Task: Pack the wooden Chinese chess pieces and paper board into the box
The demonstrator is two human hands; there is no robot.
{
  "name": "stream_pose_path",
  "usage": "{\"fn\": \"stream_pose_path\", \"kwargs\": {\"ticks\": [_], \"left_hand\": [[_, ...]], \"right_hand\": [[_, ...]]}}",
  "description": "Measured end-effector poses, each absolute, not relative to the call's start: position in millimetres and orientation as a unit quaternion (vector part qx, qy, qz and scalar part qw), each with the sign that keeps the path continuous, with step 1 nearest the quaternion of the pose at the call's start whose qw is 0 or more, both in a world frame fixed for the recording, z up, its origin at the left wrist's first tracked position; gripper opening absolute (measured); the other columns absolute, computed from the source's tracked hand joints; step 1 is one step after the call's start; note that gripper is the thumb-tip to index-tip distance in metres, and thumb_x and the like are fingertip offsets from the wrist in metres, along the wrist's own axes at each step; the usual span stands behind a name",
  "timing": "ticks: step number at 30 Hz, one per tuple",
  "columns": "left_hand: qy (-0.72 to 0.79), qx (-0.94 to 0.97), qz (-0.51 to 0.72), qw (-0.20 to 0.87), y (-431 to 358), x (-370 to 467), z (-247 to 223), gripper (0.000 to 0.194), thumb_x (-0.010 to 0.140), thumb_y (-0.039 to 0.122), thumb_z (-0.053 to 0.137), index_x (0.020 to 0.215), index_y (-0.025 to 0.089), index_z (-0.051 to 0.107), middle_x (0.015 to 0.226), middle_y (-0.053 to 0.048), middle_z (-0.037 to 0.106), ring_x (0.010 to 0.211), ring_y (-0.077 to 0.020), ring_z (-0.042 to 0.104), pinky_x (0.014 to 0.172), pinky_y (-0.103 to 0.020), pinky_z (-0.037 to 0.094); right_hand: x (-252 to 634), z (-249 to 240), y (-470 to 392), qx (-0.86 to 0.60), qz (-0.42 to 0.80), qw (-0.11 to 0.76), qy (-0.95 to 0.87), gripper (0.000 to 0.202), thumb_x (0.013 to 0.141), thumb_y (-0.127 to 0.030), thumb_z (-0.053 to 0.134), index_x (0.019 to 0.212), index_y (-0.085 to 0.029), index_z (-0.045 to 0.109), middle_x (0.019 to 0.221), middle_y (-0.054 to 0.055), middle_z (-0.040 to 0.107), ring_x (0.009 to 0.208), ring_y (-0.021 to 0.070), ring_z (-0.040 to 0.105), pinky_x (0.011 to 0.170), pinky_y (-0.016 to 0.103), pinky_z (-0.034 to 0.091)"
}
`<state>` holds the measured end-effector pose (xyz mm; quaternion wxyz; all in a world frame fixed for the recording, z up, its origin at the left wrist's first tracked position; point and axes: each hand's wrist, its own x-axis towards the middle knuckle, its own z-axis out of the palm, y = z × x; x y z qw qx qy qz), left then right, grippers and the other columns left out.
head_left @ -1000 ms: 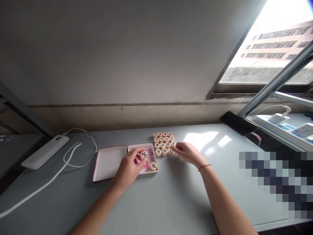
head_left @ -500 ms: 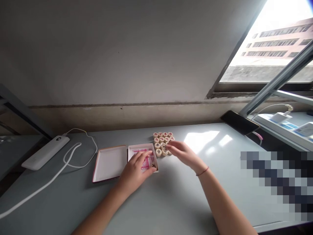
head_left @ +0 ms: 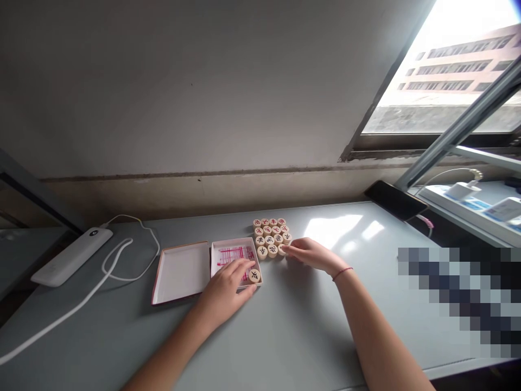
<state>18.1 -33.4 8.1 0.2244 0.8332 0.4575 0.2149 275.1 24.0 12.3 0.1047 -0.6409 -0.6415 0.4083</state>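
A shallow white box (head_left: pixel 215 245) holds a folded sheet with red lines (head_left: pixel 233 254) and one round Chinese chess piece (head_left: pixel 254 276) in its near right corner. My left hand (head_left: pixel 228 290) grips the box at its near side, its fingers over the inside and the thumb along the near wall. Right of the box, Chinese chess pieces (head_left: pixel 268 240) with red and black characters stand in tight rows. My right hand (head_left: pixel 315 254) pinches the chess piece (head_left: pixel 281 250) at the near right corner of these rows. The box lid (head_left: pixel 183 274) lies open side up on the left.
A white power bank (head_left: pixel 75 255) with a white cable (head_left: pixel 87 298) lies on the grey table (head_left: pixel 285 336) at the left. A dark phone-like slab (head_left: pixel 394 200) leans at the back right, beside a metal frame and a white power strip. The wall (head_left: pixel 203 193) bounds the back.
My right hand has come down to the near right corner of the rows. My left thumb has slid down to the box's near edge, uncovering the piece inside. The view has shifted slightly.
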Motion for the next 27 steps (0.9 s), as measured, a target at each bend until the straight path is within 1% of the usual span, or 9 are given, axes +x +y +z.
{"fn": "stream_pose_path", "kwargs": {"ticks": [2,5,11,13,16,19,21,23,27], "left_hand": [[0.452,0.838,0.213,0.221,-33.8,19.3,7.5,0.039,0.084,0.021,0.057,0.122,0.026,0.052,0.122,-0.002,0.061,0.109,-0.0203,0.060,0.091,-0.032,0.050],[0.444,0.846,0.207,0.213,-34.9,21.5,6.2,0.039,0.086,0.019,0.055,0.123,0.026,0.051,0.121,-0.003,0.062,0.109,-0.0204,0.059,0.092,-0.034,0.049],[0.444,0.852,0.197,0.195,-36.5,25.3,6.5,0.034,0.087,0.020,0.054,0.121,0.024,0.054,0.108,-0.003,0.066,0.100,-0.0206,0.062,0.086,-0.035,0.051],[0.447,0.850,0.194,0.199,-36.5,25.7,6.6,0.033,0.088,0.019,0.053,0.120,0.024,0.054,0.107,-0.003,0.066,0.099,-0.0204,0.062,0.086,-0.034,0.050],[0.460,0.841,0.185,0.215,-36.5,25.6,6.8,0.031,0.088,0.020,0.052,0.118,0.024,0.054,0.107,-0.004,0.065,0.096,-0.0204,0.062,0.084,-0.033,0.050],[0.475,0.826,0.186,0.240,-36.9,25.4,7.4,0.028,0.087,0.021,0.052,0.114,0.024,0.056,0.105,-0.004,0.064,0.092,-0.0197,0.064,0.080,-0.031,0.051],[0.479,0.814,0.199,0.261,-37.4,25.4,8.0,0.025,0.086,0.020,0.052,0.110,0.025,0.057,0.104,-0.004,0.063,0.088,-0.0182,0.065,0.076,-0.028,0.052],[0.479,0.803,0.216,0.282,-37.7,25.5,8.6,0.022,0.084,0.018,0.053,0.105,0.025,0.058,0.101,-0.003,0.063,0.084,-0.0167,0.065,0.073,-0.026,0.052],[0.473,0.795,0.240,0.295,-37.7,25.9,8.6,0.022,0.081,0.014,0.054,0.100,0.024,0.057,0.098,-0.001,0.063,0.081,-0.0157,0.065,0.073,-0.027,0.052]], "right_hand": [[274.4,14.5,22.3,-0.632,0.394,0.090,-0.661,0.044,0.074,-0.059,0.053,0.061,-0.019,0.042,0.056,-0.004,0.039,0.052,0.0092,0.030,0.048,0.024,0.020],[269.2,14.1,20.3,-0.632,0.347,0.079,-0.688,0.038,0.072,-0.053,0.058,0.062,-0.020,0.040,0.059,-0.003,0.044,0.053,0.0098,0.032,0.048,0.023,0.021],[262.1,7.6,20.6,-0.627,0.290,0.089,-0.717,0.028,0.077,-0.040,0.051,0.062,-0.020,0.037,0.061,-0.002,0.048,0.055,0.0109,0.036,0.051,0.023,0.027],[264.0,9.4,20.2,-0.626,0.291,0.074,-0.719,0.029,0.076,-0.039,0.052,0.061,-0.020,0.036,0.060,-0.002,0.046,0.055,0.0106,0.034,0.051,0.023,0.026],[266.0,17.3,17.2,-0.631,0.299,0.043,-0.714,0.032,0.075,-0.040,0.053,0.058,-0.020,0.034,0.056,-0.004,0.038,0.053,0.0094,0.028,0.049,0.024,0.022],[261.0,28.6,11.5,-0.592,0.351,0.048,-0.724,0.033,0.076,-0.039,0.052,0.058,-0.020,0.032,0.056,-0.006,0.033,0.052,0.0082,0.025,0.048,0.023,0.019],[253.6,35.4,7.1,-0.546,0.390,0.062,-0.739,0.031,0.077,-0.038,0.052,0.060,-0.019,0.034,0.057,-0.006,0.032,0.053,0.0078,0.025,0.048,0.023,0.019],[244.7,39.9,3.0,-0.509,0.409,0.078,-0.754,0.026,0.078,-0.037,0.053,0.064,-0.019,0.040,0.057,-0.006,0.033,0.053,0.0078,0.027,0.048,0.022,0.020],[227.5,38.9,-3.7,-0.478,0.419,0.112,-0.764,0.017,0.079,-0.036,0.056,0.082,-0.020,0.054,0.057,-0.007,0.035,0.054,0.0084,0.029,0.048,0.021,0.023]]}}
